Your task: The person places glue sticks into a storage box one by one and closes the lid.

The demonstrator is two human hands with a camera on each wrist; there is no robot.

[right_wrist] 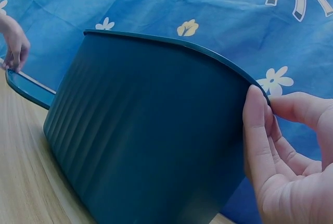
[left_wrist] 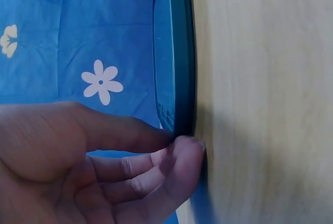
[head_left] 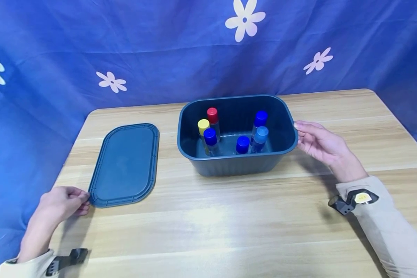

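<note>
A flat dark-blue lid [head_left: 125, 162] with rounded corners lies at the left of the table. My left hand [head_left: 64, 202] pinches its near left corner between thumb and fingers; the left wrist view shows the lid's edge [left_wrist: 183, 52] in that grip. Toward the back middle stands a deep dark-blue plastic box [head_left: 234, 166], open at the top. With thumb and fingers my right hand [head_left: 321, 144] pinches the rim at its right end. Inside the box stand several small clear bottles, capped in red [head_left: 212, 115], yellow [head_left: 203, 125], dark blue [head_left: 242, 144] and light blue [head_left: 261, 134].
A light wood table [head_left: 208, 231] carries the box and lid. Behind and at the left hangs a blue curtain [head_left: 166, 50] with white flowers, close to the table's back edge. Each wrist wears a black camera mount, the right one [head_left: 354, 200] just above the table.
</note>
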